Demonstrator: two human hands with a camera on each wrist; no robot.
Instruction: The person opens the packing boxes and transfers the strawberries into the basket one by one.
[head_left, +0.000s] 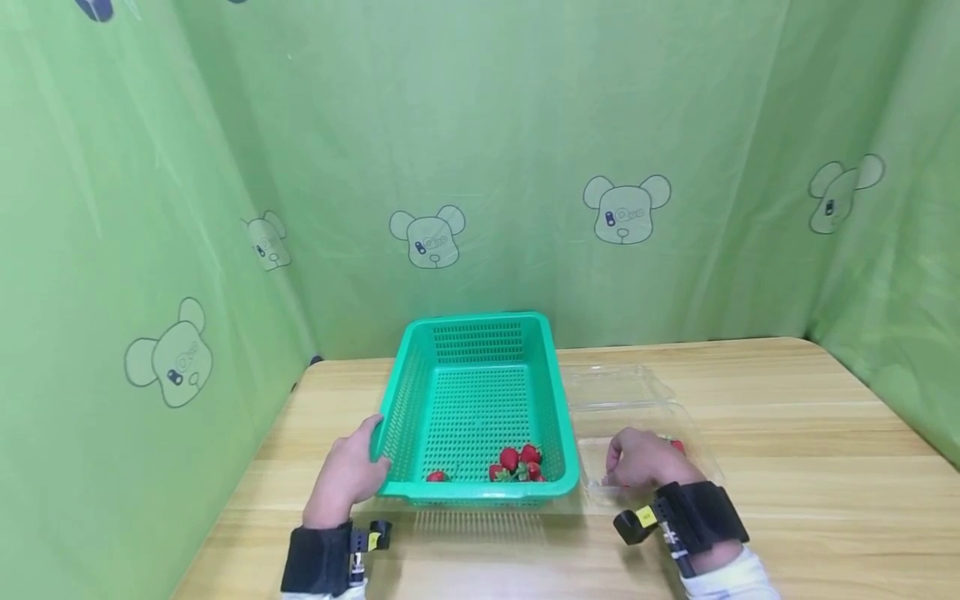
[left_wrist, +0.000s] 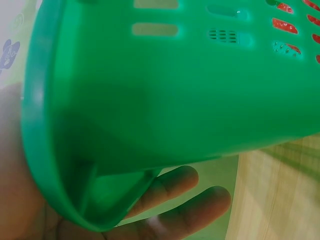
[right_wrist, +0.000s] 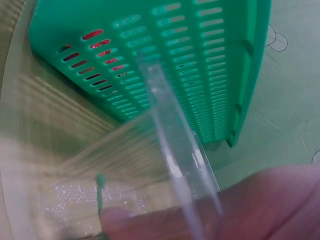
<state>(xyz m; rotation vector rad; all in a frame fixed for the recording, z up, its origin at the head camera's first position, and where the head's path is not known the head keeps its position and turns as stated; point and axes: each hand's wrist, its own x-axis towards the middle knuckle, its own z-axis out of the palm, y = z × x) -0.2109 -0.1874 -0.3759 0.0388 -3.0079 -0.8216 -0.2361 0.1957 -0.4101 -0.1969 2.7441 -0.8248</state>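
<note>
A green plastic basket [head_left: 480, 492] stands on the table, with several strawberries [head_left: 510, 458] near its front right corner and a single one at the front left. My left hand [head_left: 351, 468] grips the basket's left rim near the front corner; in the left wrist view its fingers [left_wrist: 200, 210] curl beneath the rim. Over the front of a clear plastic clamshell box [head_left: 690, 425], my right hand [head_left: 637, 458] pinches a strawberry by its thin green stem [right_wrist: 100, 192], the fruit mostly hidden by the hand. Another strawberry [head_left: 677, 446] shows inside the box, beyond the knuckles.
The box's lid [head_left: 611, 385] lies folded back toward the rear of the wooden table [head_left: 795, 467]. Its left side sits close against the basket. Green curtains [head_left: 510, 125] with bear-head prints hang behind the table and along both sides.
</note>
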